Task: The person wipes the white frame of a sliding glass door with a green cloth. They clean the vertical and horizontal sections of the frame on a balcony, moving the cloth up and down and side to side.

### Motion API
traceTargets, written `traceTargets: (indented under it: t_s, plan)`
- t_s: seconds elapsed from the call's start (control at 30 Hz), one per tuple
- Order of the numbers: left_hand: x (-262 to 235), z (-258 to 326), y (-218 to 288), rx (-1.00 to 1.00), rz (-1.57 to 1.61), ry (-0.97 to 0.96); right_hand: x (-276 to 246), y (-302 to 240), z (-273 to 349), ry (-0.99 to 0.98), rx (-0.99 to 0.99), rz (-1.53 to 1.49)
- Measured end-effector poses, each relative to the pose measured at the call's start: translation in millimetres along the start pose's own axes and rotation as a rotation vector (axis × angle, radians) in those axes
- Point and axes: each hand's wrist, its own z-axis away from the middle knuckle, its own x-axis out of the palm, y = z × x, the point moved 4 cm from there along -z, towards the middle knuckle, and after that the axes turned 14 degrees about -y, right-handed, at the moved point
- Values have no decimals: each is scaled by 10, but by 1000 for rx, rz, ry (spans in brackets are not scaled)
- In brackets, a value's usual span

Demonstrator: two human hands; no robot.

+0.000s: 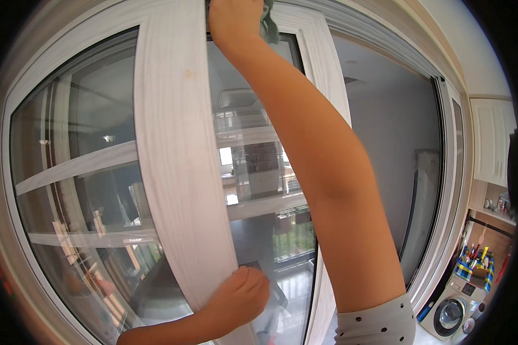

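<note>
My right hand (pixel 236 22) is raised to the top of a white wood-grain sliding door (pixel 175 115). A grey-green cloth (pixel 269 26) is bunched in its grip and shows at the right side of the hand, against the upper rail. The fingertips are partly cut off by the picture's upper edge. Lower down, my left hand (pixel 240 294) has its fingers curled at the edge of the door's upright, beside the glass pane (pixel 259 172). My right forearm crosses in front of that pane.
Another glazed panel (pixel 86 172) with crossbars stands at the left. To the right are an opening with a grey wall (pixel 385 115) and metal tracks (pixel 443 172). Farther right stand a washing machine (pixel 450 313) with items on top and a white cabinet (pixel 492 141).
</note>
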Motion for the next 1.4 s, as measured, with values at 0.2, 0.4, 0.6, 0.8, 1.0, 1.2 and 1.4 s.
traceTargets:
  t_s: [0.2,0.4,0.6,0.8,1.0,1.2,1.4]
  plan:
    - [-77,33,-7,-1,94,-58,-35,1023,209,-13,-82,60]
    - [-146,-57,-44,-33,156,-28,-66,1774,255,-14,-150,-73]
    - [-31,-29,2,-83,199,3,-98,1851,267,15,-198,-110]
    - [41,27,53,-149,269,-12,-58,1972,260,10,-229,-186]
    - [-104,-143,-36,-96,187,17,1,2648,285,-45,-97,-165]
    - [-96,-127,-47,-47,149,-63,-35,3237,370,-225,114,-46]
    - [-80,-186,-46,-18,159,-63,217,3449,481,-82,267,-21]
